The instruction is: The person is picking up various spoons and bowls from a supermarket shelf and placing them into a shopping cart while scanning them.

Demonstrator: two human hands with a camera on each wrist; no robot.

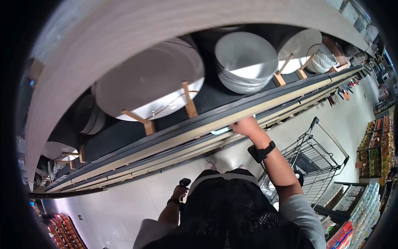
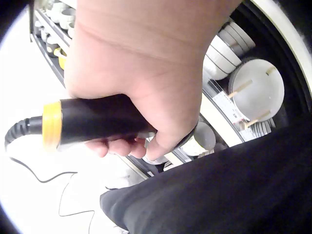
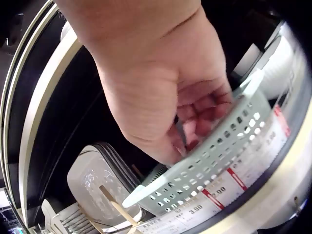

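stood before a long shop shelf (image 1: 265, 97) of plates and bowls, seen from above by the head view. reached the right hand (image 1: 245, 125) up to the shelf's front edge, where the fingers (image 3: 207, 109) curled over the rim of a pale perforated plastic basket (image 3: 214, 165) and gripped it, thumb side hidden behind the palm. sat at the shelf lip just above a strip of price labels (image 3: 239, 183), that basket, tilted toward the camera in the right wrist view. held the left hand (image 2: 146, 92) low at the hip, well apart from the shelf, fingers wrapped fully round a black scanner handle (image 2: 97, 119) with a yellow band and a coiled cable (image 2: 17, 129) trailing off it. showed large round plates (image 1: 149, 81) propped on wooden stands (image 1: 188, 99) and a stack of bowls (image 1: 244, 62) on the shelf above the right hand. stood a wire shopping trolley (image 1: 319, 153) on the pale floor just beside the right arm, which wore a dark wrist strap (image 1: 261, 151).
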